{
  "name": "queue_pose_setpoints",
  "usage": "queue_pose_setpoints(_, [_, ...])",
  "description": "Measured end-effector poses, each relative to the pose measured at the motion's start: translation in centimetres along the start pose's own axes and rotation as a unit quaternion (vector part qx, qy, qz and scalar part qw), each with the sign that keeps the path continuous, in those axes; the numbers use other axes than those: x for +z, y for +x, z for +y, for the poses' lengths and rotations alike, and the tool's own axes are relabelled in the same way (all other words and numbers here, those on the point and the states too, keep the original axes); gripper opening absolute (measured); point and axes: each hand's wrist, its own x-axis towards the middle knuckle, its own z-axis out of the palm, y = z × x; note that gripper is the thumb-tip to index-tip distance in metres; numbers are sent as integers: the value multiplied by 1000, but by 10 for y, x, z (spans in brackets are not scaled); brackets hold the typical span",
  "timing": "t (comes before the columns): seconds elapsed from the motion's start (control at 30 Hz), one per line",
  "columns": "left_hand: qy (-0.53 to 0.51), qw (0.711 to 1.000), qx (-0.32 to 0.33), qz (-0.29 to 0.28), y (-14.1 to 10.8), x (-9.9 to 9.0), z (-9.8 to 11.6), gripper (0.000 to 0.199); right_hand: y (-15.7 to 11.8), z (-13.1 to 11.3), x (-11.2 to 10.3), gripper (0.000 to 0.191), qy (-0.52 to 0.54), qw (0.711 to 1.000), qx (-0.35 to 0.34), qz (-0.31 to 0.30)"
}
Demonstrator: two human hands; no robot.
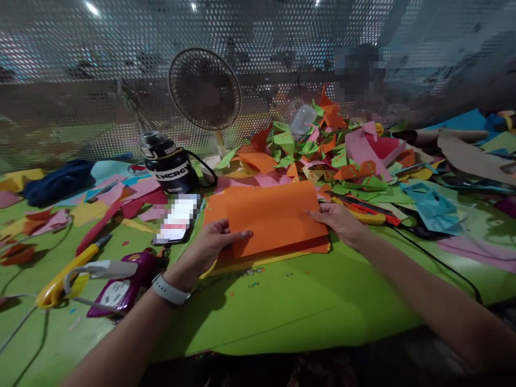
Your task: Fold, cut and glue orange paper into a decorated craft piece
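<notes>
Both my hands grip a sheet of orange paper (pixel 276 217), raised at a slant above a stack of orange and yellow paper (pixel 298 251). My left hand (pixel 215 236) pinches its left edge, thumb on top and fingers curled behind. At the right edge, my right hand (pixel 336 217) pinches it the same way. A phone (pixel 177 219) with a lit screen lies to the left of the stack. Right of my right hand lie cutters with orange and yellow handles (pixel 368 214). My left wrist wears a pale watch band (pixel 170 290).
A black bottle (pixel 169 166) and a round fan (pixel 205 88) stand at the back before a perforated metal screen (pixel 274 59). Coloured paper scraps (pixel 314 145) pile up behind the stack. A yellow-handled tool (pixel 70 274) and a purple device (pixel 127 285) with cables lie at left on the green table (pixel 290 317).
</notes>
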Motion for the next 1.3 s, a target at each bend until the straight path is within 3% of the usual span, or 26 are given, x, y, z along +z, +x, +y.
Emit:
queue_pose_setpoints(0.23, [14, 1000, 2, 2, -2, 4, 4, 36, 3, 2, -1, 42, -25, 1000, -14, 1])
queue_pose_setpoints(0.43, [43, 999, 3, 26, -4, 4, 13, 43, -3, -15, -3, 43, -112, 992, -50, -1])
queue_pose_setpoints(0.63, [45, 998, -13, 53, -8, 5, 19, 46, -12, -30, -5, 45, -146, 988, -5, -51])
queue_pose_setpoints(0.97, [73, 996, -42, 27, -26, 6, 14, 47, -16, -17, 0, 38, -226, 966, 70, -102])
queue_pose_setpoints(1.17, [81, 995, -43, 31, -29, 3, 4, 52, -23, -8, 11, 30, -253, 965, 38, -55])
queue_pose_setpoints(1.3, [115, 992, -42, 37, -21, -7, -10, 76, -36, 0, 17, 69, -267, 964, 8, -12])
